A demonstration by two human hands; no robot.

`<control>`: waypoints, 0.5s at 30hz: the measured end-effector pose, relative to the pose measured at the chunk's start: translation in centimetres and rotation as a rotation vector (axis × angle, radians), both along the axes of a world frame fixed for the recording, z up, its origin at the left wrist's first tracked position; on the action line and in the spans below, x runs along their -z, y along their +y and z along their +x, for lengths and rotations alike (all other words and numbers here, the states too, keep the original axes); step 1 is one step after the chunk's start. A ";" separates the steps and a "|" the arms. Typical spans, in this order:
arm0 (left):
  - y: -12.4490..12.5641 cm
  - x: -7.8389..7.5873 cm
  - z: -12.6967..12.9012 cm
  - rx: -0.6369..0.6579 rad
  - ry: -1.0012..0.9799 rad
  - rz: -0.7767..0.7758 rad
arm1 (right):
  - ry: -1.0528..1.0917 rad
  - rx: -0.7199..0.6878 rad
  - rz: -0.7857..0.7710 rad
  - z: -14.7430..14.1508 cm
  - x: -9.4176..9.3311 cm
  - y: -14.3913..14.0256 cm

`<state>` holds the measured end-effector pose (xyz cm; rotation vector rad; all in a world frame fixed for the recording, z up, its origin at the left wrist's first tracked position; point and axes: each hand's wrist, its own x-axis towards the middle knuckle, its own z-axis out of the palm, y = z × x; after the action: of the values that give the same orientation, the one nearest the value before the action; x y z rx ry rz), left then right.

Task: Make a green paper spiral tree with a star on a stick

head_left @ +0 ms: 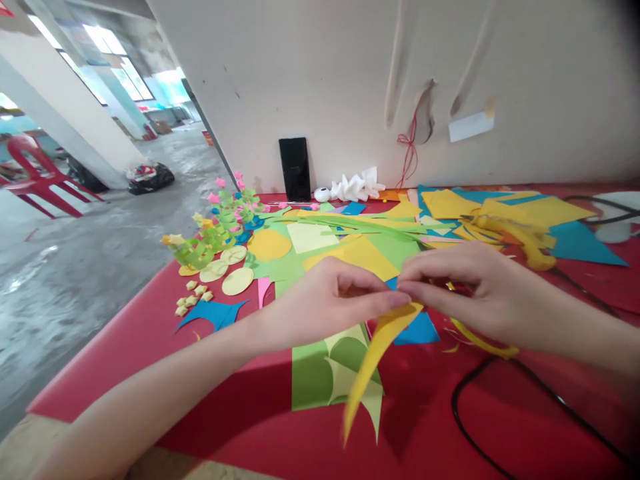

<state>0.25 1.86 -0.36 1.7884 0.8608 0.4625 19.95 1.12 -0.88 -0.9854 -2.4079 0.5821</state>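
Note:
Both hands meet over the middle of the red table. My left hand (333, 300) pinches the upper end of a yellow paper strip (373, 363), whose long tail hangs down towards the table's front. Thumb and fingers of my right hand (470, 297) close on the same end, touching the left fingertips; the exact fold there is hidden. Below the hands lie a green paper sheet (310, 380) with pale green cut-out scraps and a blue paper piece (417, 330). Under my right hand a thin yellow curved thing (483, 340) partly shows.
Small paper plants (220, 223), yellow paper discs (237, 281) and folded paper stars (193, 298) stand at left. Behind are a phone (295, 169) against the wall and a yellow glue gun (530, 237) on paper scraps. A black cable (463, 407) loops at front right.

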 end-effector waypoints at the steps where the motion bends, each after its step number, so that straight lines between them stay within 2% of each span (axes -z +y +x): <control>1: 0.0 0.1 0.0 -0.005 -0.012 -0.009 | 0.011 0.013 0.026 0.1 0.0 0.1; 6: -0.1 0.3 0.0 0.009 -0.059 -0.049 | 0.022 0.030 0.085 0.3 -0.1 0.2; 11: -0.1 0.4 0.1 -0.004 -0.146 -0.208 | 0.043 0.059 0.072 0.1 -0.4 0.1; 15: -0.1 0.3 0.1 -0.067 -0.154 -0.177 | 0.140 0.119 0.050 -0.7 -0.2 0.0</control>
<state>0.31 1.77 -0.66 1.5454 0.8289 0.5436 19.27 1.07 -0.66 -1.0236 -2.2147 0.5277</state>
